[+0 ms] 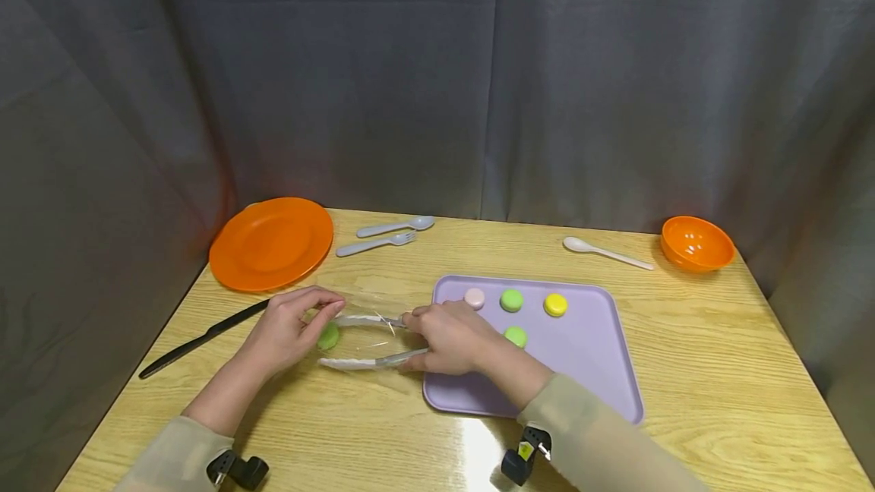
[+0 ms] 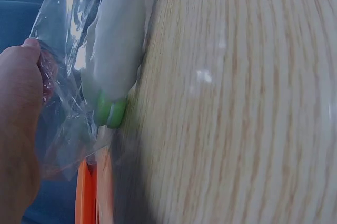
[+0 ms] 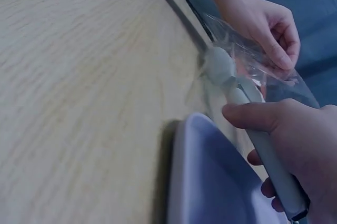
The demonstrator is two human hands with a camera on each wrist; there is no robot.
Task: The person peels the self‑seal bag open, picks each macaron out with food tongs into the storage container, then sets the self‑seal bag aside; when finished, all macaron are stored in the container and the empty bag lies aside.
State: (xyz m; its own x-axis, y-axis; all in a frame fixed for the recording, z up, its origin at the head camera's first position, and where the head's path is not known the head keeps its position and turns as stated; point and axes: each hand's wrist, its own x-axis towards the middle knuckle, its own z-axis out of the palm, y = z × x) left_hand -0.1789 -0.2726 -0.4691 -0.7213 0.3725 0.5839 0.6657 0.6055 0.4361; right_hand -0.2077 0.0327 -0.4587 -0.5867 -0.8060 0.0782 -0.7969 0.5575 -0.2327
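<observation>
**Tongs and a green sweet inside a clear bag**

Low in the head view, two sleeved forearms reached in from the bottom edge. The right hand (image 1: 447, 339), at centre frame, was curled round the handles of a pair of pale tongs (image 1: 365, 340), its heel over the left rim of the lilac tray (image 1: 595, 370). The tong arms ran leftward into a clear plastic bag (image 1: 362, 310) lying on the counter (image 1: 718, 370). Just left of centre, the left hand (image 1: 290, 329) pinched the bag's upper edge between thumb and fingers. A green macaron (image 1: 328, 337) sat between the tong tips, inside the bag and right beside the left hand; the left wrist view showed it under a tong tip, against the wood.

On the tray behind the right hand lay a second green macaron (image 1: 516, 336), then a row of a pink one (image 1: 475, 298), a green one (image 1: 511, 300) and a yellow one (image 1: 556, 304).

A black knife (image 1: 201, 340) lay at left. Farther back stood an orange plate (image 1: 271, 243), a grey fork (image 1: 374, 244) and grey spoon (image 1: 395, 227), a white spoon (image 1: 604, 252), and an orange bowl (image 1: 696, 243) at far right.
</observation>
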